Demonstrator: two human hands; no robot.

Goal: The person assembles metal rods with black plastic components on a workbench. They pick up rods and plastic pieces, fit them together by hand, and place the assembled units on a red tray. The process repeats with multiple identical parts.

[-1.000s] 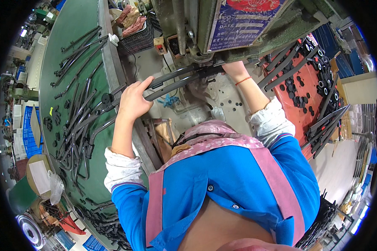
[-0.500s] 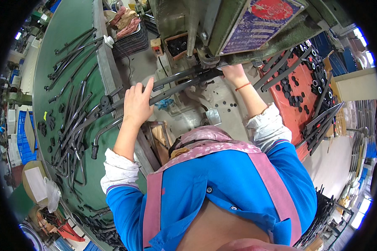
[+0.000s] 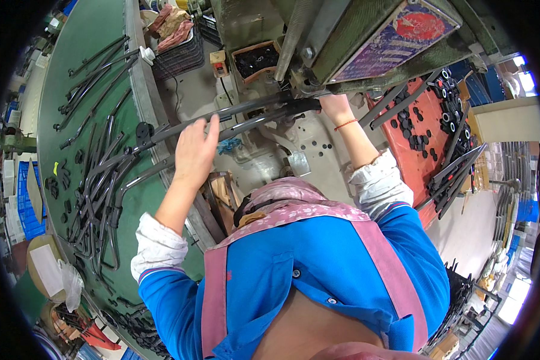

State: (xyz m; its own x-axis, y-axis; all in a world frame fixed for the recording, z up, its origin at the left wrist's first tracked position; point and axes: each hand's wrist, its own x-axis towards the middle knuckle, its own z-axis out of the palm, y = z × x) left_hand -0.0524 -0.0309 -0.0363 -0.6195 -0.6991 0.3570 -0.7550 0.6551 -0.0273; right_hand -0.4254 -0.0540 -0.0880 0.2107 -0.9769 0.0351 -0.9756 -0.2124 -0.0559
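Left hand (image 3: 195, 150) curls over a black tube frame (image 3: 246, 106), thumb stretched along it, and appears to be gripping it; the right hand (image 3: 336, 109) is at the frame's far end, just below the green machine (image 3: 324, 54), its fingertips hidden, so I cannot tell how they close. The frame runs from over the green surface (image 3: 93, 30) to beneath the machine's head. Done well, I judge, this wants the left hand steady under the long side, the right hand guiding the end with fingers clear of the head, and no snagging on other tubes (image 3: 90, 81). Compared with the earlier frame, the blue plate (image 3: 396, 48) sits further right and the parts box (image 3: 263, 73) shows more fully, probably a camera shift; both hands remain on the frame
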